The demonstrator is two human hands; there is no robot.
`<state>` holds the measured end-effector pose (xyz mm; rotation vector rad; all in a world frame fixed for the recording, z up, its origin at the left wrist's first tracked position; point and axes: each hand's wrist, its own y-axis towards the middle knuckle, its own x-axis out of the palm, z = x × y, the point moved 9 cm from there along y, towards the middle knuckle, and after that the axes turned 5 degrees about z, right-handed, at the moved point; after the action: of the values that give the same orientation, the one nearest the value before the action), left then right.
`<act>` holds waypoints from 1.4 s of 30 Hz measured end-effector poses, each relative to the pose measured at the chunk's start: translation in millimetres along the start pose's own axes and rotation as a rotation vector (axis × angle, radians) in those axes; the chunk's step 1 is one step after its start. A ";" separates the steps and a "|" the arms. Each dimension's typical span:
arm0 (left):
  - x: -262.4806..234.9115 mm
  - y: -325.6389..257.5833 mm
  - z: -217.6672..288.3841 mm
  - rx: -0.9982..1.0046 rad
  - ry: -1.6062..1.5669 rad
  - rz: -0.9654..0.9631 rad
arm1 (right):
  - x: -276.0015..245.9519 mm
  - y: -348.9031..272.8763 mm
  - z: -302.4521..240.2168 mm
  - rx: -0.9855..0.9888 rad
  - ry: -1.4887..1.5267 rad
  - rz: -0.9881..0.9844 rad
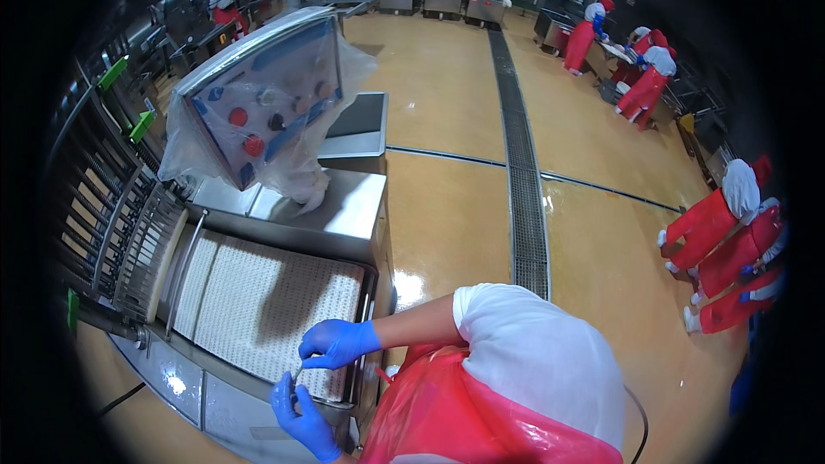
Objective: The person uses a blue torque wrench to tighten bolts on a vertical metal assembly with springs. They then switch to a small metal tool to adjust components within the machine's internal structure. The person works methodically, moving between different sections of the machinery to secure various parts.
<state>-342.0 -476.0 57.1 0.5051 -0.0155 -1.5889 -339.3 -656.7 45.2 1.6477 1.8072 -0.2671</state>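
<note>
My right hand, in a blue glove, is over the near corner of a white textured conveyor belt. Its fingers are pinched on a small thin pale piece, too small to name. Just below it, my left hand, also blue-gloved, is raised beside the belt's edge. Its thumb and fingers are apart, close to the pale piece; whether they touch it I cannot tell. A metal bar crosses the belt's far end, in front of a row of metal prongs.
A plastic-wrapped control panel with red buttons stands beyond the belt, above a steel housing. A drain grate runs along the tan floor. Several co-workers in red aprons stand at right and far back.
</note>
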 end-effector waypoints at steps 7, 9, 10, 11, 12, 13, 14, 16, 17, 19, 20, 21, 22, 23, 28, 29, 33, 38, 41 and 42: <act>8.5 36.0 -52.1 -0.236 0.287 -0.157 | 28.2 51.2 34.3 -0.152 0.058 -0.076; 12.5 48.5 -57.9 -0.249 0.380 -0.167 | 36.1 62.6 46.3 -0.178 0.104 -0.077; 7.6 47.0 -67.5 -0.358 0.322 -0.123 | 40.1 67.2 47.5 -0.190 0.127 -0.090; 4.0 45.0 -76.2 -0.463 0.263 -0.083 | 42.3 71.6 50.0 -0.200 0.150 -0.098; 3.2 44.8 -84.9 -0.565 0.203 -0.044 | 42.6 76.0 53.3 -0.207 0.172 -0.102; 10.4 46.6 -80.7 -0.624 0.114 -0.005 | 40.5 78.1 60.4 -0.169 0.168 -0.113; 16.8 47.2 -73.2 -0.681 0.026 0.033 | 36.4 80.0 69.9 -0.167 0.167 -0.092; 22.3 62.0 -57.9 -0.570 0.019 0.125 | 31.3 84.0 86.1 -0.167 0.171 -0.054; 26.3 71.2 -50.9 -0.400 0.090 0.179 | 30.6 85.1 92.0 -0.153 0.159 -0.074; 35.3 76.5 -63.3 -0.271 0.164 0.180 | 28.5 85.0 100.6 -0.127 0.138 -0.111; 35.3 75.0 -85.2 -0.313 0.162 0.132 | 23.8 85.2 102.7 -0.102 0.160 -0.105; 31.8 74.1 -106.1 -0.355 0.160 0.084 | 18.7 85.6 102.8 -0.076 0.184 -0.100; 50.8 87.7 -118.2 -0.453 0.174 -0.032 | 0.7 86.3 114.8 -0.023 0.187 -0.053; 54.5 86.5 -128.1 -0.568 0.197 -0.107 | 0.5 88.5 122.9 0.012 0.168 -0.052; 53.3 101.1 -98.4 -0.131 0.292 0.030 | 9.7 101.1 135.0 0.024 0.032 -0.116; 60.8 103.5 -67.7 0.012 0.335 0.035 | 15.3 103.3 141.7 0.041 0.090 -0.086; 58.3 87.6 -127.6 -0.181 0.770 -0.405 | 25.3 104.9 138.5 0.381 0.396 -0.350; 50.0 136.5 -52.4 0.048 0.306 -0.200 | 18.3 133.5 139.1 0.133 -0.026 -0.124; 44.2 140.3 -105.6 -0.238 0.845 -0.466 | 22.0 136.8 127.7 0.114 -0.008 -0.080; 37.6 132.6 -124.9 -0.380 1.105 -0.622 | 27.7 136.0 130.1 0.104 -0.026 -0.098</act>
<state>-175.8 -488.2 -25.5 1.0835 1.3564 -1.6347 -167.1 -682.9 -31.4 1.6205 1.8848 -0.4310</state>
